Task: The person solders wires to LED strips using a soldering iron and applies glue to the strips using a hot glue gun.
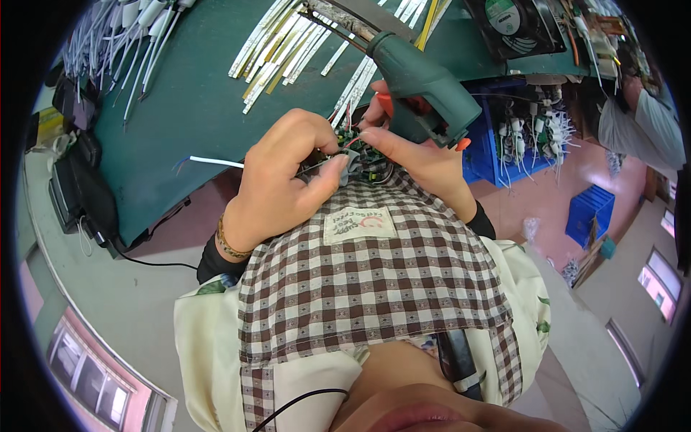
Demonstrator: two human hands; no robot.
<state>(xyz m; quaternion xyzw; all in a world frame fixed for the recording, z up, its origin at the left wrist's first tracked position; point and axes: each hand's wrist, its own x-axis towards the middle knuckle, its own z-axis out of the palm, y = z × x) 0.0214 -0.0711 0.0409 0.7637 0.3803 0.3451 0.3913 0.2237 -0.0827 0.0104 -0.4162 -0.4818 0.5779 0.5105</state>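
Observation:
My left hand point(284, 176) is closed, thumb and forefinger pinching at a small cluster of circuit boards and thin wires point(374, 164) just in front of my apron. A white cable point(216, 162) with bared coloured ends sticks out from behind that hand. My right hand point(425, 162) is closed too, its thumb tip beside a thin red wire at the cluster. A green soldering gun point(425, 79) with orange parts lies across the right hand, which appears to grip it; the grip is partly hidden. The gun's metal end points away over the table.
White and yellow strips point(288, 47) lie on the green table point(173, 108). White cables point(137, 29) are bunched at the far left, and a black fan point(518, 29) stands at the far right. A blue bin point(482, 137) holds wired parts; another blue crate point(590, 214) is on the floor.

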